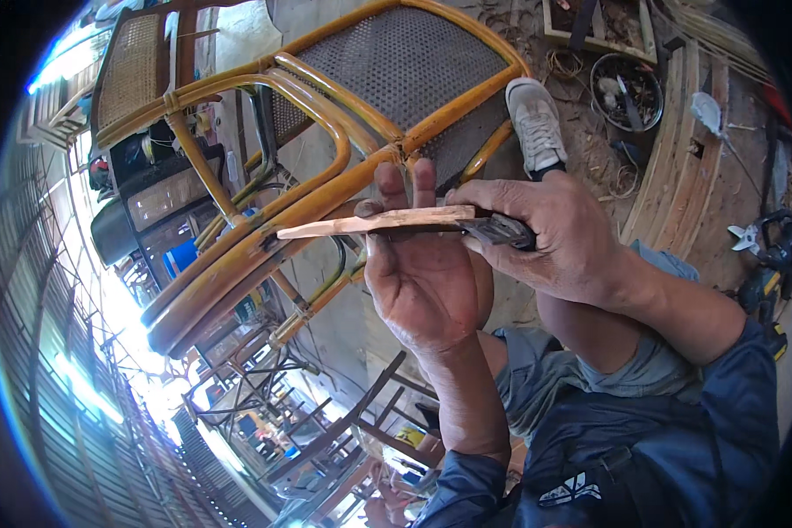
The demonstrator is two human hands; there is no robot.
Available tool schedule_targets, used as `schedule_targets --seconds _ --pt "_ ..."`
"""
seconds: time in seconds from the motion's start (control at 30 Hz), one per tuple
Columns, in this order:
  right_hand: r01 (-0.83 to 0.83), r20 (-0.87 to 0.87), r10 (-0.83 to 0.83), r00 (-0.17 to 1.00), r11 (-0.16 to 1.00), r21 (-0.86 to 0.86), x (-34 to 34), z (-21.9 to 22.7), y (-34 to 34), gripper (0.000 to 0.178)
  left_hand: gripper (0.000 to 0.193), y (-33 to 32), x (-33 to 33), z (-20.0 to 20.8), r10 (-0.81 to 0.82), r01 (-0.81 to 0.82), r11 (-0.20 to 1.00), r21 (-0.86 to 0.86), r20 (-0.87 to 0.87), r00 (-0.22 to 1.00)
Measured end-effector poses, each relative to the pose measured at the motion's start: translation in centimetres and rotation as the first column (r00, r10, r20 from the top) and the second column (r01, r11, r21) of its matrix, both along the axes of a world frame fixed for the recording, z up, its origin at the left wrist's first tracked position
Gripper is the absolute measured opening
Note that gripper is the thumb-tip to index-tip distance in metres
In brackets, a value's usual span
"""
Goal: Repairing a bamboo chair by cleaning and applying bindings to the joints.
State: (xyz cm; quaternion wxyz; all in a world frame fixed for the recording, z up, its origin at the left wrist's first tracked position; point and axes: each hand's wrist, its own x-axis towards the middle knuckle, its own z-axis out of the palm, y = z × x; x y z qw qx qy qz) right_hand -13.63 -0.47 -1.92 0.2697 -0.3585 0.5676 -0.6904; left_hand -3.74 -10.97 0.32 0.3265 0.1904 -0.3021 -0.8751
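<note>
A pale wooden stick, tapered at its left end, lies level across the middle of the view. My left hand, palm turned up, pinches it between thumb and index finger, while other fingers stretch out beyond it. My right hand is closed at the stick's right end, gripping a dark flat tool with a thin dark edge along the underside of the wood. Its exact kind is partly hidden by my fingers. Just past the stick lies a tipped rattan chair with bent orange-brown poles and a woven mesh panel.
A metal bowl with a blade and scraps sits at the far right, below a wooden tray. Long boards lie on the right, near pliers or shears. More chair frames stand lower left. My shoe touches the chair area.
</note>
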Motion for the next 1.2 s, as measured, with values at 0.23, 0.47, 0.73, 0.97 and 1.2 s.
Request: schedule_targets --seconds 0.23,0.47,0.73,0.97,1.2 --pt "0.071 0.059 -0.059 0.996 0.971 -0.23 -0.2 -1.3 -1.3 0.033 0.029 -0.5 0.1 -0.7 -0.06 0.06 0.998 0.003 -0.013 0.998" --pt "0.03 0.153 0.021 0.988 0.945 -0.324 -0.4 -0.6 -2.7 0.032 0.032 -1.4 0.3 0.0 -0.056 0.054 0.997 -0.054 -0.029 0.998" --pt "0.005 0.171 0.047 0.984 0.956 -0.292 -0.7 1.1 -3.2 0.028 0.035 -3.0 -0.1 0.2 -0.115 0.106 0.989 -0.099 -0.098 0.988" --pt "-0.066 -0.121 0.034 0.992 0.961 -0.27 -1.2 3.5 -3.7 0.032 0.038 -3.0 0.2 1.4 -0.09 0.078 0.992 -0.101 -0.122 0.988" --pt "0.075 -0.404 -0.1 0.909 0.994 -0.076 -0.8 6.4 -5.0 0.032 0.037 -5.1 6.7 -0.3 0.388 -0.182 0.887 -0.425 0.469 0.794"
